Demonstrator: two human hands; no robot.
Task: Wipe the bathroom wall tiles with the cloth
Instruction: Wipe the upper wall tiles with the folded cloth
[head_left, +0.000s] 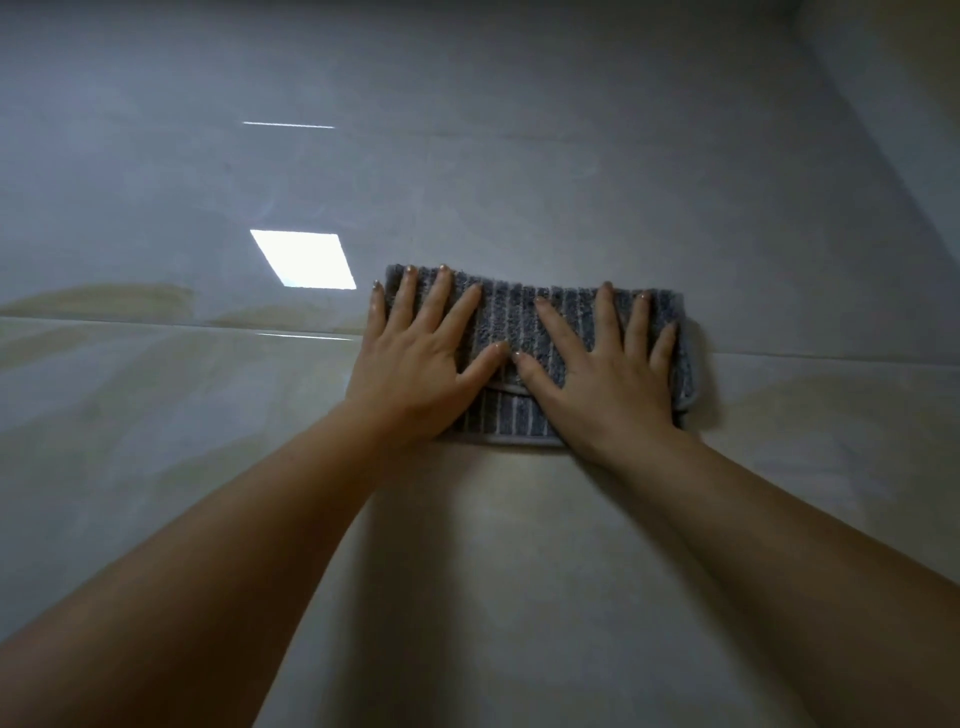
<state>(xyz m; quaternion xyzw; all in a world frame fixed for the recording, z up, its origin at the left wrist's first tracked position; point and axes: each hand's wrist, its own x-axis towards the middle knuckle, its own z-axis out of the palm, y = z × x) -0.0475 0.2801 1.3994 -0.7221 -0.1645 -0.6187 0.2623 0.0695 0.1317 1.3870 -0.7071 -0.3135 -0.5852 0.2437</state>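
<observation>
A folded grey-blue ribbed cloth lies flat against the glossy pale wall tiles, across a horizontal grout line. My left hand presses on the cloth's left half with fingers spread and straight. My right hand presses on its right half the same way. The two thumbs nearly meet at the cloth's middle. Both palms cover much of the cloth.
A bright rectangular light reflection shows on the tile left of the cloth. A wall corner runs diagonally at the upper right. Tiles spread out on all sides of the cloth.
</observation>
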